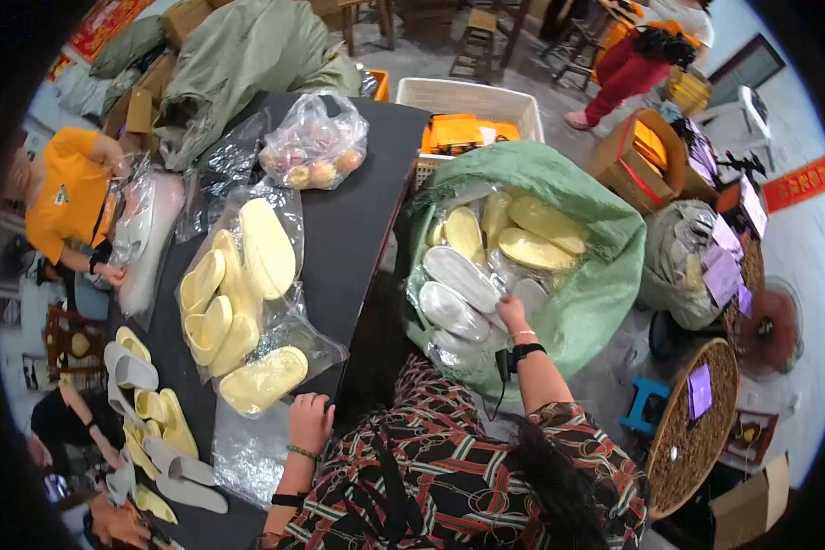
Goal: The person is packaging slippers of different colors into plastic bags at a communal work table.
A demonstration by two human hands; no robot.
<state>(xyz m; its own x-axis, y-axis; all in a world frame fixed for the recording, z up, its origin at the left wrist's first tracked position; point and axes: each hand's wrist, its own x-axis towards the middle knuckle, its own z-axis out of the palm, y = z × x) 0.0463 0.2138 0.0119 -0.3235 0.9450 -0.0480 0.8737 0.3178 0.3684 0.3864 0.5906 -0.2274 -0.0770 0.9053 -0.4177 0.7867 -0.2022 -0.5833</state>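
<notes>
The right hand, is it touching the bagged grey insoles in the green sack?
Touching: the head view shows the right hand with fingers on the bagged grey insoles inside the green sack.

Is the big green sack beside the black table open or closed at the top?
Open. The green sack has its mouth spread wide, showing bagged yellow and grey insoles inside, and the right hand reaches into it.

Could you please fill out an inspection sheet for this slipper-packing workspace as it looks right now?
Surface: black table, mostly covered.
Job's things: green sack holding bagged grey and yellow slippers; bagged yellow slippers on the table.
Clutter: bag of fruit, loose slippers, empty plastic bags.
Hands: right hand reaches into the sack onto a bagged grey slipper; left hand rests on the table edge by the plastic.
Cables: thin black cord hanging from the right wrist.
Surroundings: white crate, cardboard boxes, woven baskets, co-workers nearby.
</notes>
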